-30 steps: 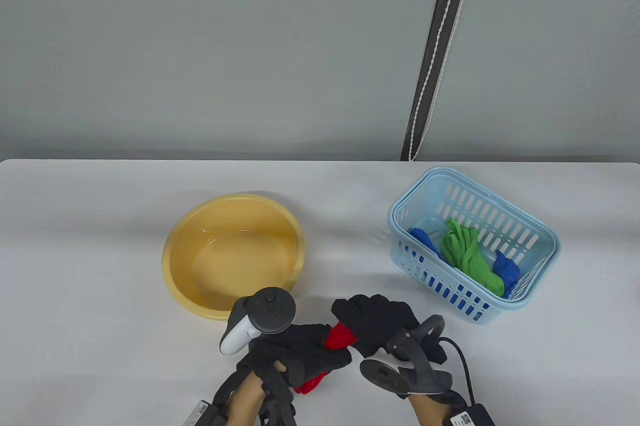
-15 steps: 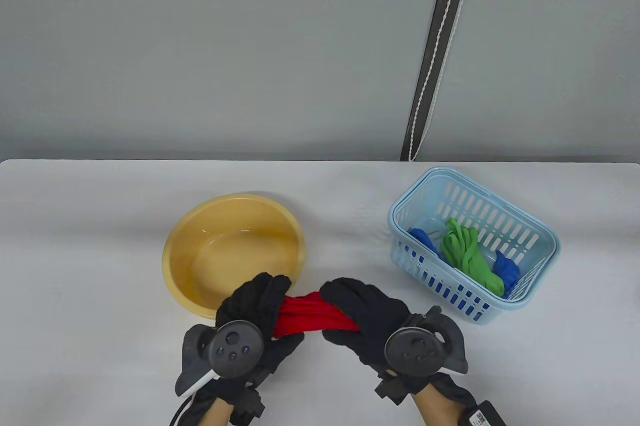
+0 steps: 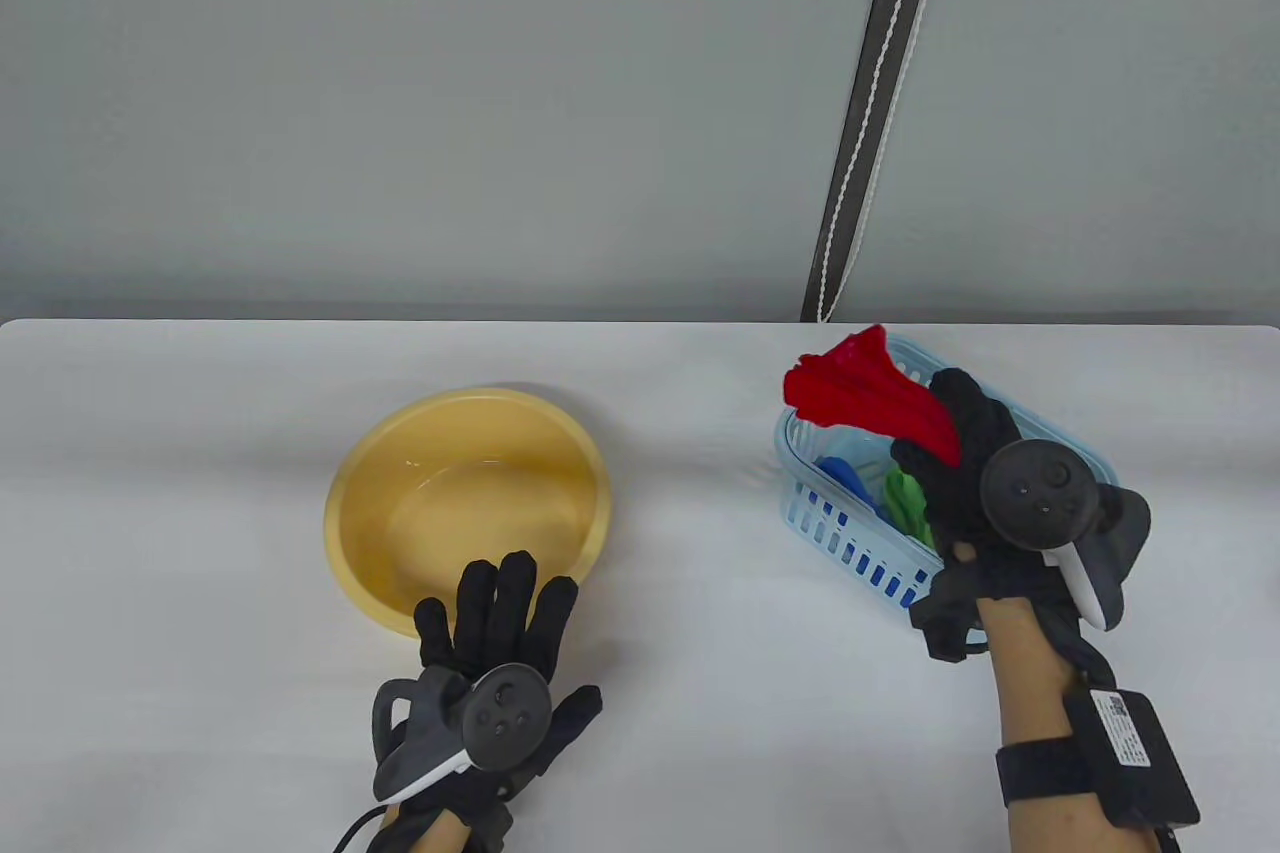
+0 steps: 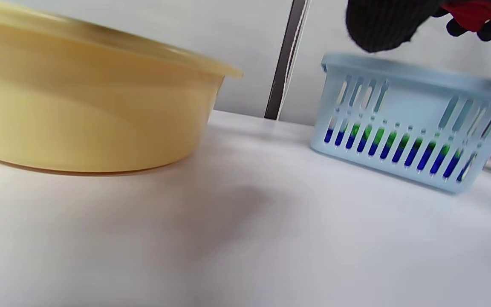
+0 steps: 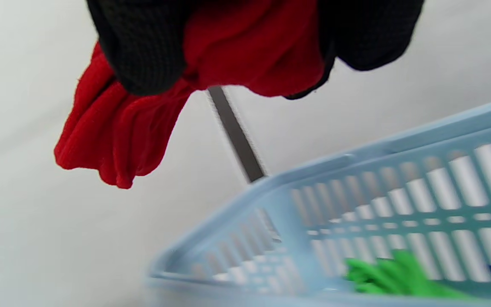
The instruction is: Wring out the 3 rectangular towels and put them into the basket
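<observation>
My right hand (image 3: 975, 483) grips the soft, limp red cloth towel (image 3: 868, 385), bunched at one end, above the pale blue slotted plastic basket (image 3: 850, 538); my left hand (image 3: 500, 638) lies open.

The left hand (image 3: 500, 638) has let go — the right hand (image 3: 965, 483) now carries the red towel (image 3: 865, 388) above the basket (image 3: 835, 523).

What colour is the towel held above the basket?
Red. The right hand grips the towel; the right wrist view shows it best.

Probably a lab – bare white table (image 3: 200, 493), plain grey wall (image 3: 400, 93).
</observation>
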